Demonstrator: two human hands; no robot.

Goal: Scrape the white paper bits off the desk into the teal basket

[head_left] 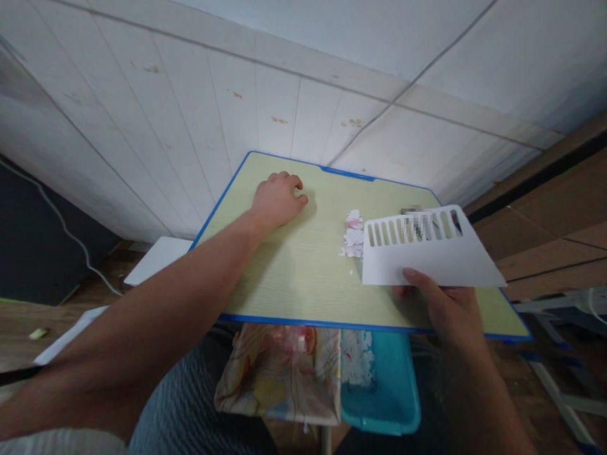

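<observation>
My right hand (450,306) grips a white card (427,268) by its near edge, thumb on top and fingers underneath. A row of long slots is cut along the card's far side, and it is held over the right part of the table. Just left of the card lies a small pile of white, partly pink paper pieces (353,237), partly covered by it. My left hand (281,199) is over the far left of the table, fingers loosely curled and the thumb apart from the index finger, with nothing seen in it. Something behind the slots is blurred out.
The pale yellow table (284,284) has a blue rim and stands close to a white panelled wall (213,107). Below its near edge are a patterned cloth-lined container (279,392) and a turquoise plastic bin (389,385) with white scraps. A grey cable (393,101) runs down the wall.
</observation>
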